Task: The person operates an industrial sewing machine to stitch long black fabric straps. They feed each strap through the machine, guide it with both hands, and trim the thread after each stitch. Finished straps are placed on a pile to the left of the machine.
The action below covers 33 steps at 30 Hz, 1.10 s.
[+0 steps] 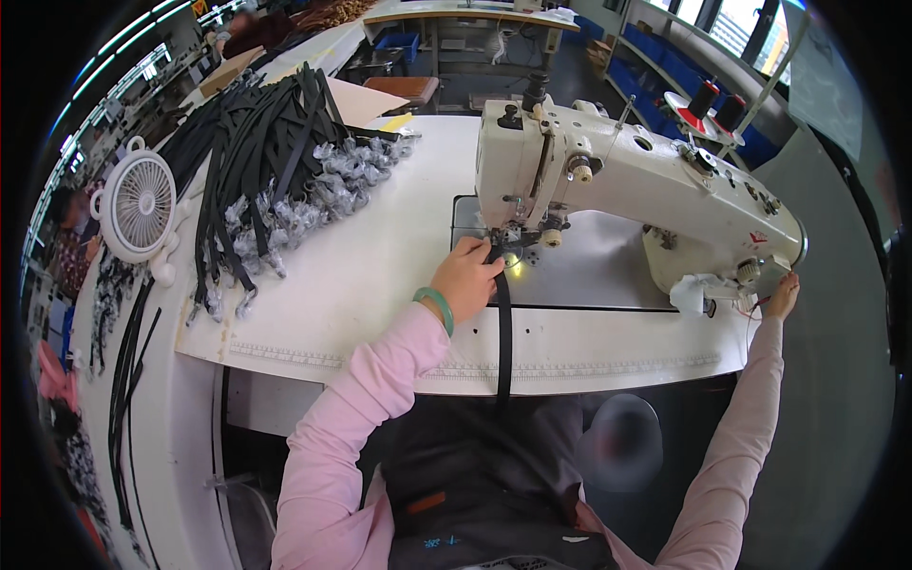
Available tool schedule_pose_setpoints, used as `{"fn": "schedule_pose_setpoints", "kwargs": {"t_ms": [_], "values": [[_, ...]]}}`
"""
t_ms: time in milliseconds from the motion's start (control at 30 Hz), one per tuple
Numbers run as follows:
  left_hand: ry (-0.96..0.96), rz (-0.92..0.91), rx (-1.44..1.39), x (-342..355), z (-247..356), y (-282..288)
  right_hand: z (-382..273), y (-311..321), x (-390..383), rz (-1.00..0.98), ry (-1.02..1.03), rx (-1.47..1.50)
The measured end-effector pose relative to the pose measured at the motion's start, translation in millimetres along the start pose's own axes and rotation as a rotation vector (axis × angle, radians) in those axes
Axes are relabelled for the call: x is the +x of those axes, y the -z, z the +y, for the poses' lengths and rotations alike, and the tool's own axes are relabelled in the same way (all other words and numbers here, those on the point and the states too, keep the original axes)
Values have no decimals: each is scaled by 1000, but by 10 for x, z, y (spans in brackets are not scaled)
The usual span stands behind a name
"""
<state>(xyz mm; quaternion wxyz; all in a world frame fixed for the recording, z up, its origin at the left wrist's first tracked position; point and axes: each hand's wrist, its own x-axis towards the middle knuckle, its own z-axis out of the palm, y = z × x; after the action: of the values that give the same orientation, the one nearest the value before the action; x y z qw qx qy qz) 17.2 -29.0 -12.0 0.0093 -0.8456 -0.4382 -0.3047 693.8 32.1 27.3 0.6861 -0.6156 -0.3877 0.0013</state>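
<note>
A white industrial sewing machine [655,161] stands on the white table, its small lamp lighting the needle area. My left hand [465,277], with a green bangle on its wrist, pinches a black strap [504,332] close by the presser foot. From there the strap runs toward me and hangs over the table's front edge. At the machine's right end, my right hand [782,296] is closed against the lower part of a beige fitting [772,272]. Its fingers are partly hidden, and I cannot make out exactly what they grip.
Many black straps with clear plastic-wrapped ends [275,171] lie heaped at the left. A white fan [141,204] stands at the table's left side. Thread cones [703,100] stand behind the machine. A ruler strip [617,366] runs along the front edge.
</note>
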Motion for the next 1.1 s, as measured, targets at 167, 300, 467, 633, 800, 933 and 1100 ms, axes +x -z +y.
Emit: {"fn": "schedule_pose_setpoints", "kwargs": {"t_ms": [167,300,467,633,800,933,1100], "values": [[1,-23,59,-85,-88,25,-275,-433,-244,-34,-68,141],[-30,-13,53,-21,-84,-29,-417,-182,208,-82,-2,-219],[-67,3,13,-60,-94,-63,-765,-132,979,-351,269,-825],[-8,8,21,-162,-108,50,-478,-553,325,-162,23,-420],[-11,9,-26,-20,5,41,-295,-297,-119,-42,-165,128],[-8,-20,65,-144,-61,139,-962,-782,-511,-70,-283,347],[-35,-19,60,-66,-64,79,-1120,-705,321,-187,-73,-260]]}}
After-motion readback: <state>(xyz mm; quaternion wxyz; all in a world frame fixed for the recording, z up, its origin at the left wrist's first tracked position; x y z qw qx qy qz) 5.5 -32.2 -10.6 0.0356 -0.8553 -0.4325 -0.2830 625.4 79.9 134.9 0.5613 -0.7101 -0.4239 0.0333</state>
